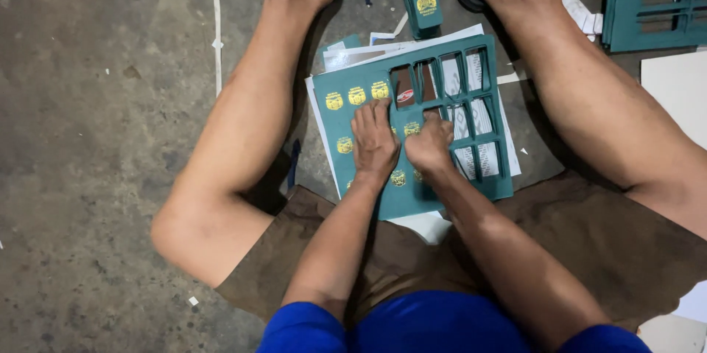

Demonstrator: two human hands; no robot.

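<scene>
Both hands press on the green sheet (353, 176) on the floor — left hand (373, 139) flat, fingers spread; right hand (429, 145) curled, gripping nothing visible.

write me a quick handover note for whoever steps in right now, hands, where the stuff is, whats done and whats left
Left hand: flat, palm down on the green die-cut sheet, pressing near its middle.
Right hand: knuckled down beside it, fingers at the edge of the punched-out windows.
The sheet lies on a pile of white paper on the concrete floor, between the legs.
Done: the right part of the sheet is already an open grid, its pieces gone. A small stack of green cards stands beyond the sheet, between the feet.
Left: the cards with gold emblems on the left part are still in the sheet.
Another emptied green frame lies at far right.
</scene>
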